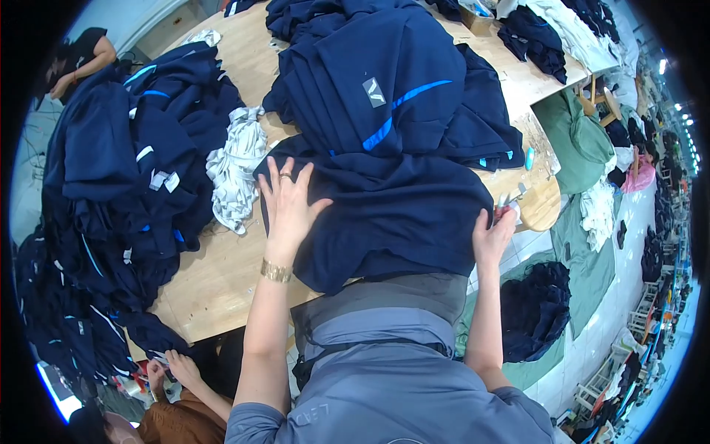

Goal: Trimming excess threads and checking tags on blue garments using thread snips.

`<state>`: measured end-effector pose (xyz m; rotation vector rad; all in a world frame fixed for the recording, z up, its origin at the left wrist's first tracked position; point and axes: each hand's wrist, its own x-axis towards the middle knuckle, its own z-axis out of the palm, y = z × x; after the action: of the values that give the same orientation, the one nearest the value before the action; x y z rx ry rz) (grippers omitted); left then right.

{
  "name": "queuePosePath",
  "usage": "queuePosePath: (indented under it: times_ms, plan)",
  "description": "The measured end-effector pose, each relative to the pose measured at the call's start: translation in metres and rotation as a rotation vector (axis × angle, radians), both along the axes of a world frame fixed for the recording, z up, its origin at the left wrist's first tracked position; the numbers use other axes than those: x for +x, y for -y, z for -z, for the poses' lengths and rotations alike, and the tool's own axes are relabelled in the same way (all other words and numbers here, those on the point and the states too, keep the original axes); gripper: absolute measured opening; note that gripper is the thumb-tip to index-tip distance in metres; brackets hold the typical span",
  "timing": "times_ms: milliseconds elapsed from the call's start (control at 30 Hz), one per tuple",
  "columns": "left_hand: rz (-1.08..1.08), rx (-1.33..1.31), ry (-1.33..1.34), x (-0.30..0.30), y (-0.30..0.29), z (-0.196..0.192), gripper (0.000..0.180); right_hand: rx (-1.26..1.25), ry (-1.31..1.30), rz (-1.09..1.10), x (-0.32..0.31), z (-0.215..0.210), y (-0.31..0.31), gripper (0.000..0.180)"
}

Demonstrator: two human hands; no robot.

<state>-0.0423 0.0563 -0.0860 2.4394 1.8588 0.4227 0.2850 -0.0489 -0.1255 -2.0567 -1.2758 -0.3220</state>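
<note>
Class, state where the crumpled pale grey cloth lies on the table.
In the head view, the pale grey cloth lies left of centre on the wooden table, just left of the left hand.

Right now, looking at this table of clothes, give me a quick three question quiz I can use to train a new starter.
1. True or false: the left hand lies flat, fingers spread, on the dark blue garment.
2. Multiple choice: what is the right hand doing? A) resting on the pile of white cloth, B) gripping the right edge of the dark blue garment, C) hanging clear of the wooden table.
3. Fill in: the crumpled pile of white cloth lies to the ____ of the left hand.

Key: 1 true; 2 B; 3 left.
</note>
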Motion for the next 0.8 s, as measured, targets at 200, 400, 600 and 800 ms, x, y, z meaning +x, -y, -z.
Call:
queuePosePath:
  times_ms: [200,400,600,800]
  plan:
    - [0.148,-1.185,0.735,0.026,0.064,-0.025,0.037,-0.26,-0.595,-0.679,-0.073,-0.03,0.011,0.036]
    - [-0.317,-1.727,1.604,0.04,0.112,0.006,0.055,-0.317,-0.38,-0.885,-0.097,-0.012,-0.007,0.033]
    - [-0.458,-1.21,2.302,0.053,0.085,-0.014,0.029,0.177,-0.338,-0.978,-0.111,-0.052,-0.021,0.034]
    - [-0.139,-0.947,2.274,0.054,0.069,-0.043,0.013,0.137,-0.826,-0.882,-0.121,-0.06,-0.014,0.031]
